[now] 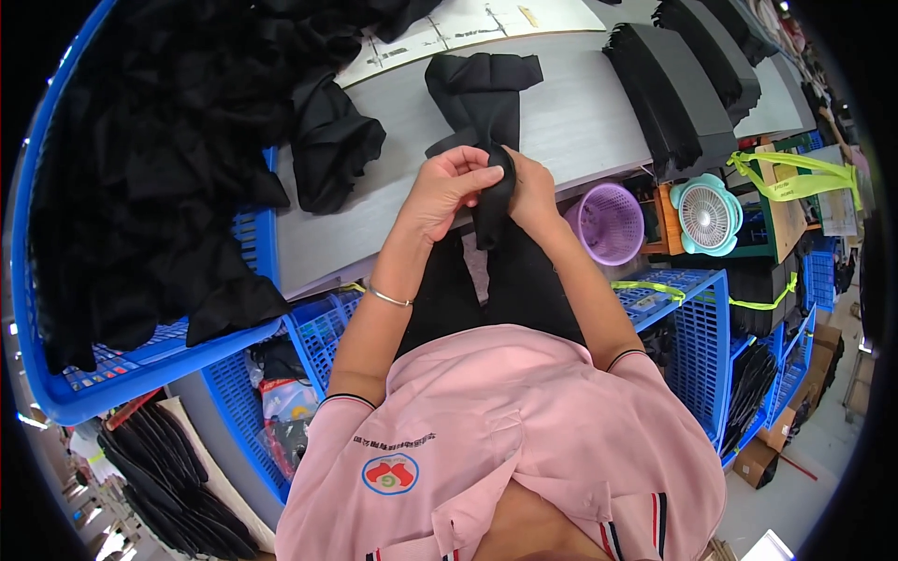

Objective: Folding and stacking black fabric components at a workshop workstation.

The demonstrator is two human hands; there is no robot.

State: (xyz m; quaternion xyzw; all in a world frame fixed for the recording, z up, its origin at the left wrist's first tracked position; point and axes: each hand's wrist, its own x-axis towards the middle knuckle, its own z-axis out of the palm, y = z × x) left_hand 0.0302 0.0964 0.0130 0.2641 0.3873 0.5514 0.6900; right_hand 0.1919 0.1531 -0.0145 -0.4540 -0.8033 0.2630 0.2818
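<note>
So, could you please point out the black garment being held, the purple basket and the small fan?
black garment (486, 93), head view, flat part on the table.
purple basket (608, 224), head view, slatted wall.
small fan (708, 215), head view, round grille.

Free room: bare grey table (580, 122) right of the hands.
Obstacles: blue basket (112, 383) left, black stack (678, 84) right.

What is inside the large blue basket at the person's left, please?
The large blue basket holds a heap of black fabric pieces, piled above its rim and spilling onto the grey table. Its floor and anything beneath the heap are covered, so I cannot tell what lies there.
</note>
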